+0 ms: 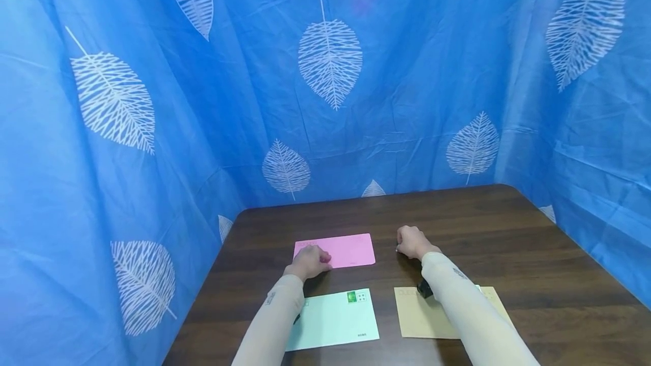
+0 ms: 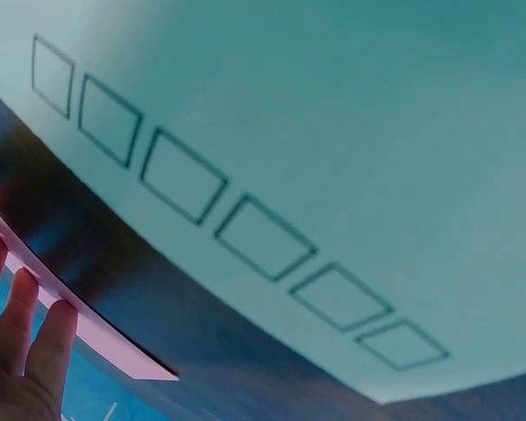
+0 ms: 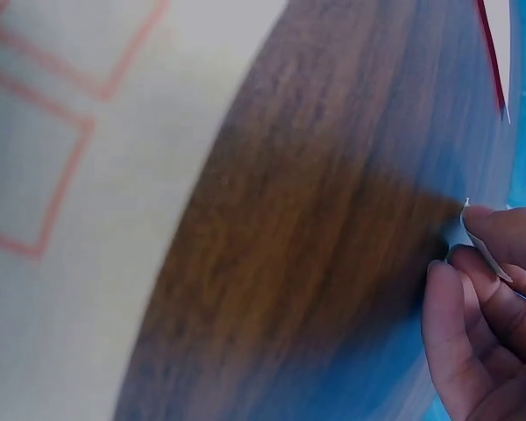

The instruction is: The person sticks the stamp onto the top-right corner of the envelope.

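Note:
A pink envelope lies flat toward the middle of the table. My left hand rests on its left part, and in the left wrist view extended fingers touch the pink paper. To the right of that envelope, low over the bare wood, is my right hand. Its thumb and index finger pinch a small, slightly curled piece of pale paper, best seen in the right wrist view. Its printed side, if any, is hidden.
Nearer the front lies a mint-green envelope bearing a green stamp, partly under the left forearm. A tan envelope lies beneath the right forearm. Blue leaf-patterned cloth surrounds the dark wooden table.

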`<state>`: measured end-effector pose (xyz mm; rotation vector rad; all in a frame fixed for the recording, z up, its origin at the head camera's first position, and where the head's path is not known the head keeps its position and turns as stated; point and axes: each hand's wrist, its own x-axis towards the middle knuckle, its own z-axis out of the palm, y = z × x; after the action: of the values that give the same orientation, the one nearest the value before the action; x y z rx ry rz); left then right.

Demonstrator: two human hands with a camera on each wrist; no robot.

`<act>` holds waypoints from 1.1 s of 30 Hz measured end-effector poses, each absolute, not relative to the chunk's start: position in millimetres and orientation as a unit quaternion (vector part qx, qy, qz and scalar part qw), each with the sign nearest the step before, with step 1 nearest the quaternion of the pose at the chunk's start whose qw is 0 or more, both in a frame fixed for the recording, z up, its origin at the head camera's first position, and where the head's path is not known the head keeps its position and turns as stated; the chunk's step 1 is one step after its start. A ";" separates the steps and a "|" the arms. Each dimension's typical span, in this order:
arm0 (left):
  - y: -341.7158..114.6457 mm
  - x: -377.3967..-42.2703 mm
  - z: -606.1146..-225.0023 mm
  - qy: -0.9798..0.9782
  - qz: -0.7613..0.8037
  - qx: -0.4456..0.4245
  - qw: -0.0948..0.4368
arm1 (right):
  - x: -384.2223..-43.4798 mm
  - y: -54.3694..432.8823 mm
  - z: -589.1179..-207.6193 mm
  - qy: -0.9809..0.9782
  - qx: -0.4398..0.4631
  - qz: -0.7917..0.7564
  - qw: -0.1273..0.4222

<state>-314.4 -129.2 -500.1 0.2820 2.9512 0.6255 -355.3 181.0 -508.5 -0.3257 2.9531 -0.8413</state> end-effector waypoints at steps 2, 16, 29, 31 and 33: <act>-129.0 -314.0 -499.7 0.973 0.205 0.096 0.056 | -353.7 180.8 -506.9 0.955 -0.106 -0.277 0.029; -129.6 -313.9 -497.0 0.974 0.188 0.115 0.054 | -353.4 181.8 -506.4 0.948 -0.093 -0.300 0.046; -127.9 -314.2 -500.9 0.975 0.180 0.118 0.047 | -350.6 180.7 -504.9 0.946 -0.089 -0.307 0.059; -127.5 -313.1 -499.5 0.975 0.180 0.121 0.047 | -350.4 180.3 -504.9 0.946 -0.090 -0.307 0.058; -127.2 -312.2 -498.6 0.975 0.180 0.123 0.047 | -350.3 179.2 -504.6 0.945 -0.088 -0.309 0.055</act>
<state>-312.2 -127.2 -498.6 0.3765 2.9732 0.5496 -350.3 179.2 -504.6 -0.2670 2.8699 -0.9374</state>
